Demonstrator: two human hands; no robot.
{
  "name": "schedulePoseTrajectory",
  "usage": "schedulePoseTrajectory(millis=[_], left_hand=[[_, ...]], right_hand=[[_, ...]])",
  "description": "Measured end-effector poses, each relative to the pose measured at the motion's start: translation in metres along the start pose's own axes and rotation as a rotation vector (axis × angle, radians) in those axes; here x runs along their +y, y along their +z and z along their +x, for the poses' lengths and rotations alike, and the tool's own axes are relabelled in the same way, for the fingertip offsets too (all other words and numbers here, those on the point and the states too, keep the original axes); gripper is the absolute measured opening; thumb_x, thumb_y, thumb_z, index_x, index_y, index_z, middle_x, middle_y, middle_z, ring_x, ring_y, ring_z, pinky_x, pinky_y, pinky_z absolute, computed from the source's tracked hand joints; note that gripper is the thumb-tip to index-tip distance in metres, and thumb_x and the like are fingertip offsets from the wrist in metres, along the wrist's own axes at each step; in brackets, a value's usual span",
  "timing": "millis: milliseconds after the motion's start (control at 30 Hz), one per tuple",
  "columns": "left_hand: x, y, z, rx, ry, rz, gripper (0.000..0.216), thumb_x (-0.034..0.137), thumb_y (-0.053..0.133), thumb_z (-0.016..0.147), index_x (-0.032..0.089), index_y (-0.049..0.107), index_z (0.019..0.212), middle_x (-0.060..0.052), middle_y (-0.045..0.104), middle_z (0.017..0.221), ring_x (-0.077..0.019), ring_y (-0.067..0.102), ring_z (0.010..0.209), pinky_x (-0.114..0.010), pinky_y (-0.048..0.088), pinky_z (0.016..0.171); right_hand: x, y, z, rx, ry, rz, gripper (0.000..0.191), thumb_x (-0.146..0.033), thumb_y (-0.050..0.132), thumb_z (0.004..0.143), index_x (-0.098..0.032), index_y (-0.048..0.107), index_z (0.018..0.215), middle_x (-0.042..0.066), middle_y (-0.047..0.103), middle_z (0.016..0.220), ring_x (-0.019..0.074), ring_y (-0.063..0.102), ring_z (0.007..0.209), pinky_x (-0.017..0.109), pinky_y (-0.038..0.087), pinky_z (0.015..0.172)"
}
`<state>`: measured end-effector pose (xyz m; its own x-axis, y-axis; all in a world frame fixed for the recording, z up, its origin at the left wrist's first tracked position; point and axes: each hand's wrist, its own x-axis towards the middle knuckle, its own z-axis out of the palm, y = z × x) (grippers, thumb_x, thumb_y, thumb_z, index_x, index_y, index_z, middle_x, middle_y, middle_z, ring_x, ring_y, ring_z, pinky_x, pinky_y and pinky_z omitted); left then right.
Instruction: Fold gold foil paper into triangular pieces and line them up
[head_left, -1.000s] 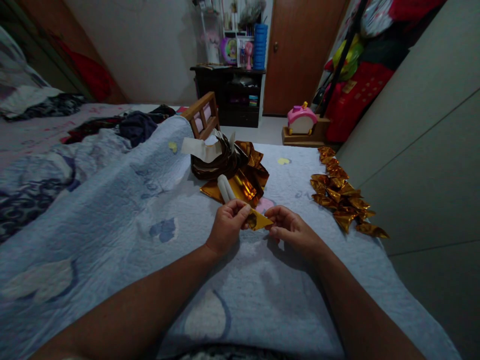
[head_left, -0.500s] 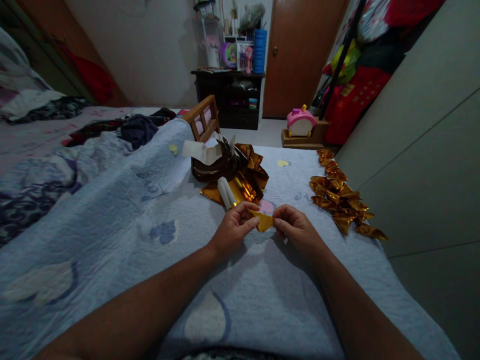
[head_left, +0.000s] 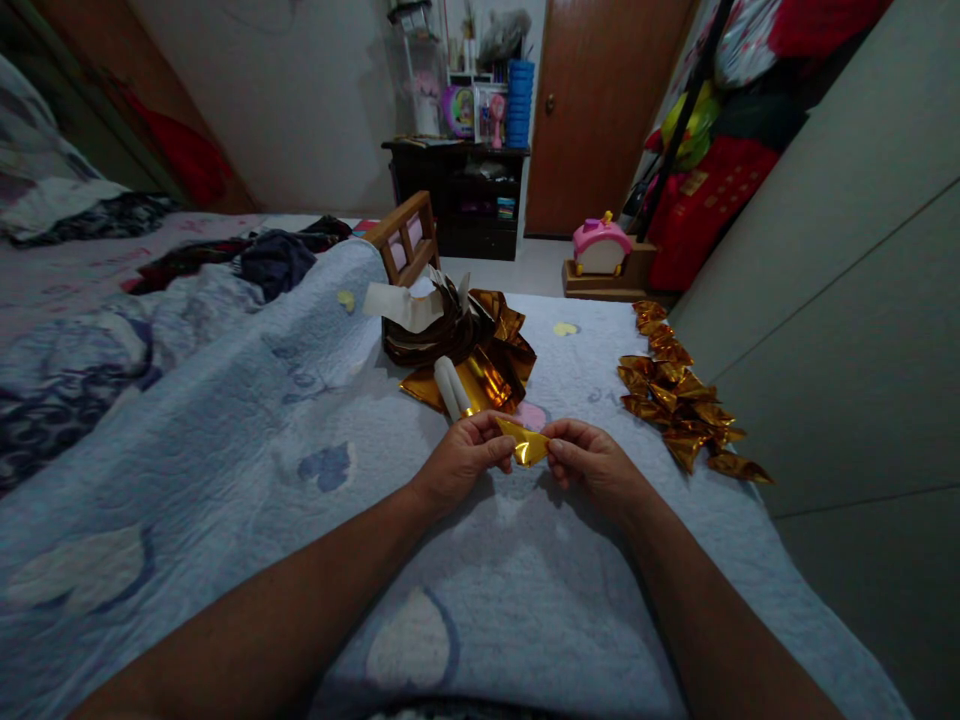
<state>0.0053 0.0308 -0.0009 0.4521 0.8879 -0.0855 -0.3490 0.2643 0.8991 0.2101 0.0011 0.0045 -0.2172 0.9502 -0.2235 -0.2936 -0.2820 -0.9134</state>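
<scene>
My left hand point(head_left: 466, 457) and my right hand point(head_left: 589, 460) both pinch a small folded piece of gold foil paper point(head_left: 527, 445) just above the light blue quilt point(head_left: 315, 430). Each hand grips one end of the piece, fingers closed on it. Right behind my hands lies a loose stack of gold foil sheets point(head_left: 487, 370) with a white tube-shaped object point(head_left: 449, 385) resting on it. A row of several folded gold pieces point(head_left: 679, 395) sits on the quilt to the right of my right hand.
A dark brown bundle with a white paper strip point(head_left: 420, 315) stands behind the gold sheets. A wooden chair back point(head_left: 405, 235) rises past the bed edge. A grey cabinet wall point(head_left: 840, 300) runs along the right. Crumpled clothes point(head_left: 270, 255) lie at the left.
The two hands have drawn closer together on the gold piece, which now looks smaller and more folded than a second ago. The view has shifted slightly downward.
</scene>
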Motion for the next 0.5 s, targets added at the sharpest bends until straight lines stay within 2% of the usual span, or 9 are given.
schedulePoseTrajectory(millis=[333, 500], left_hand=[[0.0004, 0.0015, -0.0009, 0.021, 0.004, 0.002, 0.039, 0.038, 0.089, 0.070, 0.016, 0.071, 0.097, -0.001, 0.068, 0.078, -0.0105, 0.060, 0.062, -0.022, 0.047, 0.059], [-0.0005, 0.0032, -0.0022, 0.011, -0.016, -0.036, 0.039, 0.038, 0.091, 0.069, 0.015, 0.071, 0.092, -0.002, 0.070, 0.081, -0.0117, 0.063, 0.066, -0.023, 0.050, 0.064]], right_hand=[[-0.0009, 0.0057, -0.0023, -0.048, 0.098, 0.101, 0.031, -0.034, 0.087, 0.069, -0.017, 0.071, 0.088, -0.003, 0.063, 0.061, 0.0065, 0.051, 0.047, 0.017, 0.040, 0.046], [-0.0001, 0.0049, -0.0020, -0.063, 0.123, 0.084, 0.030, -0.033, 0.086, 0.068, -0.017, 0.071, 0.087, -0.004, 0.060, 0.057, 0.0055, 0.046, 0.042, 0.016, 0.032, 0.039]])
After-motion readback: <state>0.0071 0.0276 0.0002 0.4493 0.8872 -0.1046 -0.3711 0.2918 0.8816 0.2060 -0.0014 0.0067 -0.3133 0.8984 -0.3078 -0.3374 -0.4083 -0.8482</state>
